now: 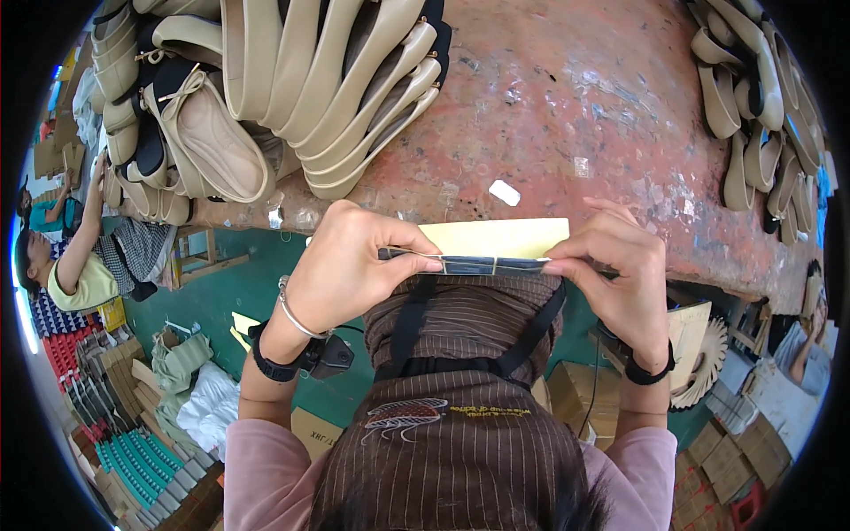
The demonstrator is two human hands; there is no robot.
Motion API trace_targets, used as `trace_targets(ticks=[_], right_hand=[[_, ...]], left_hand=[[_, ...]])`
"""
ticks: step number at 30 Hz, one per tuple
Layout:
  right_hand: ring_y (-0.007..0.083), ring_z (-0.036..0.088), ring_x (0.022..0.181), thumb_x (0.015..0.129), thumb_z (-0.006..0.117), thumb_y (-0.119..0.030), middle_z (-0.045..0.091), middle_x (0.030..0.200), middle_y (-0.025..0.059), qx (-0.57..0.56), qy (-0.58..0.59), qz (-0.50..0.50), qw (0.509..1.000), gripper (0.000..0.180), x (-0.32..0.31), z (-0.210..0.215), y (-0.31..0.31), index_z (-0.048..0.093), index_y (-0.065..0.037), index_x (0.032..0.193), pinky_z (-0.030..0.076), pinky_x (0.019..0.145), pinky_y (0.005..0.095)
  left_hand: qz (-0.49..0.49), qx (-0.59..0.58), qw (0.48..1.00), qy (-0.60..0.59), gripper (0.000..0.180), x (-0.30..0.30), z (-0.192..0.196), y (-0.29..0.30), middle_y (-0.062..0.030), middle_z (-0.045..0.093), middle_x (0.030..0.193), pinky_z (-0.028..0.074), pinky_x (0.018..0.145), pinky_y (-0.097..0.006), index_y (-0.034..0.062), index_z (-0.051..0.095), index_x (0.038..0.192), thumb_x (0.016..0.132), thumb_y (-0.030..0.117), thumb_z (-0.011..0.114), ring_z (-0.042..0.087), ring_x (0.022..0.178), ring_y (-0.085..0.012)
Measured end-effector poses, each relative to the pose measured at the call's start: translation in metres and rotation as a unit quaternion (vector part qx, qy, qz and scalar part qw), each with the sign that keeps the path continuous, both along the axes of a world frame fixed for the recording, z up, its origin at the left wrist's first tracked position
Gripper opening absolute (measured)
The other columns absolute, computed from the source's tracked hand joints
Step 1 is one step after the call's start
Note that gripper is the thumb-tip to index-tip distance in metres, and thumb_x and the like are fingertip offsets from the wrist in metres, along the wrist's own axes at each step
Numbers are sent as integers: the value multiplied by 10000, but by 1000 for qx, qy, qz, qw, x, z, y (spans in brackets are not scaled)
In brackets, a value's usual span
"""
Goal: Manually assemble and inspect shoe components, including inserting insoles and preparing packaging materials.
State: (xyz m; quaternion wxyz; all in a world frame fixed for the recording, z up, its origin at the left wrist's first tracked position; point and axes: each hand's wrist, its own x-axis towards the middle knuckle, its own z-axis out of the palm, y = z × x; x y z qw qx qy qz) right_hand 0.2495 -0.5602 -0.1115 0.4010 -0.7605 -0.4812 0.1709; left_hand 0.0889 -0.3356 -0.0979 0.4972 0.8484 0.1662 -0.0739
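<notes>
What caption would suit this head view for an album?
Both hands, left hand and right hand, pinch a dark strip against a pale yellow card beside stacked beige shoes.

Dark strip [482,264] with pale cross-bands, pinched between left grip [350,265] and right grip [620,265]. Pale yellow card [505,237] behind it. Rust-red tabletop [567,106], mottled with grey and white scuffs, one small white scrap [504,192] near its front edge. Beige shoes [336,80] with black linings at the far left corner, more beige ones [753,97] along the right edge. Brown pinstriped apron [460,425], pink sleeves [266,469], green floor [257,283].
</notes>
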Motion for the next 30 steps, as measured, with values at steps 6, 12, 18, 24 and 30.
trace_targets(ticks=[6, 12, 18, 24, 30], right_hand=[[288, 604, 744, 700, 796, -57, 587, 713, 88, 2, -1, -11, 1000, 134, -1, -7, 2, 693, -38, 784, 505, 925, 448], [298, 599, 768, 670, 818, -71, 588, 735, 84, 27, -14, -7, 1000, 190, -7, -9, 7, 697, -42, 813, 493, 857, 411], [266, 595, 751, 653, 825, -60, 603, 734, 75, -11, 1, -20, 1000, 177, 2, 0, -1, 725, -43, 798, 458, 744, 363], [258, 601, 733, 646, 813, -24, 605, 713, 63, 0, -19, -74, 997, 156, -5, 0, 5, 727, -44, 775, 472, 770, 368], [228, 626, 745, 642, 811, -28, 628, 734, 42, 18, -103, -110, 988, 166, -12, -4, 5, 732, -77, 779, 475, 959, 426]], left_hand=[[-88, 98, 991, 23, 138, 4, -7, -6, -140, 735, 802, 525, 623, -295, 29, 771, 879, 774, 117, 791, 718, 672, -250], [-72, 98, 991, -49, 135, 17, -13, -31, -137, 722, 779, 529, 606, -318, 52, 768, 894, 809, 156, 760, 699, 655, -282], [-53, 65, 991, -102, 121, 14, -19, -29, -158, 684, 742, 497, 616, -437, 113, 756, 921, 825, 165, 704, 652, 665, -352], [-42, 98, 989, -99, 155, 18, -14, -35, -162, 726, 832, 539, 671, -329, 30, 747, 959, 807, 44, 718, 711, 717, -300], [7, -4, 996, -86, 136, 19, -16, -39, -184, 696, 785, 514, 610, -378, 61, 752, 941, 840, 142, 713, 660, 645, -341]])
